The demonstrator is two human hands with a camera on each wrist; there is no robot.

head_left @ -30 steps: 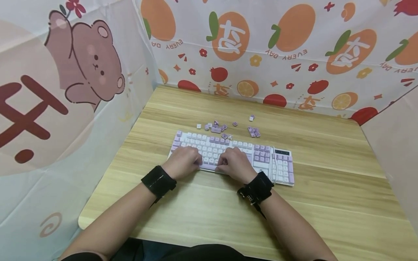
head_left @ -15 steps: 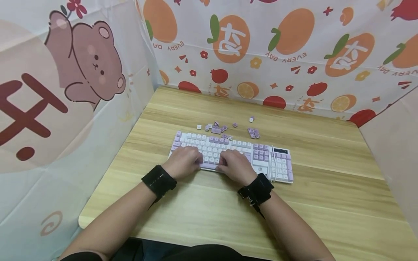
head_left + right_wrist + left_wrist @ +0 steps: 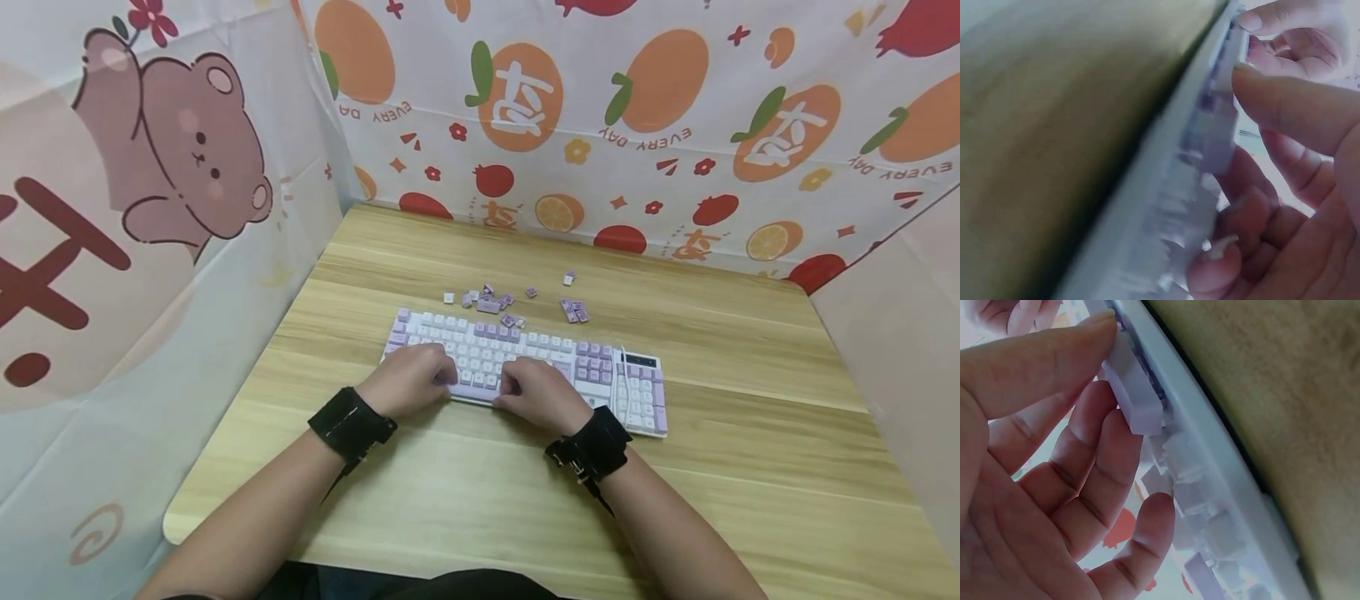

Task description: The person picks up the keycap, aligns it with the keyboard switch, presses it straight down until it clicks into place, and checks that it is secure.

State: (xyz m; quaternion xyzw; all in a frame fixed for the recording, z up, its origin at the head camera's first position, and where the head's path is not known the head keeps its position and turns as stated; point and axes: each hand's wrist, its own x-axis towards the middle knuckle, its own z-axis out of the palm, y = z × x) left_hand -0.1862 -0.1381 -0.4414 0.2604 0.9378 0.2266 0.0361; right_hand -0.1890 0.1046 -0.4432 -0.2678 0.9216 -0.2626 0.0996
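Note:
A white and lavender keyboard (image 3: 487, 350) lies on the wooden table, its long lavender spacebar (image 3: 474, 392) along the near edge. My left hand (image 3: 408, 379) pinches the left end of this spacebar. In the left wrist view the thumb (image 3: 1094, 337) lies on the near side of the lavender key, with bent fingers (image 3: 1094, 459) behind it. My right hand (image 3: 543, 392) grips farther right on the same key. Its thumb (image 3: 1272, 94) presses the near face in the right wrist view, and the other fingers (image 3: 1247, 219) curl behind the keys.
Several loose lavender and white keycaps (image 3: 489, 305) lie behind the keyboard, with a small cluster (image 3: 574, 311) to their right and a pale one (image 3: 568, 279) farther back. A white cord (image 3: 619, 387) crosses the keyboard's right part. Printed cloth (image 3: 570, 108) hangs behind the table (image 3: 750, 400).
The head view has tilted and shifted slightly. My right hand sits a little farther right along the spacebar, so the hands are slightly wider apart. The loose keycaps have not moved.

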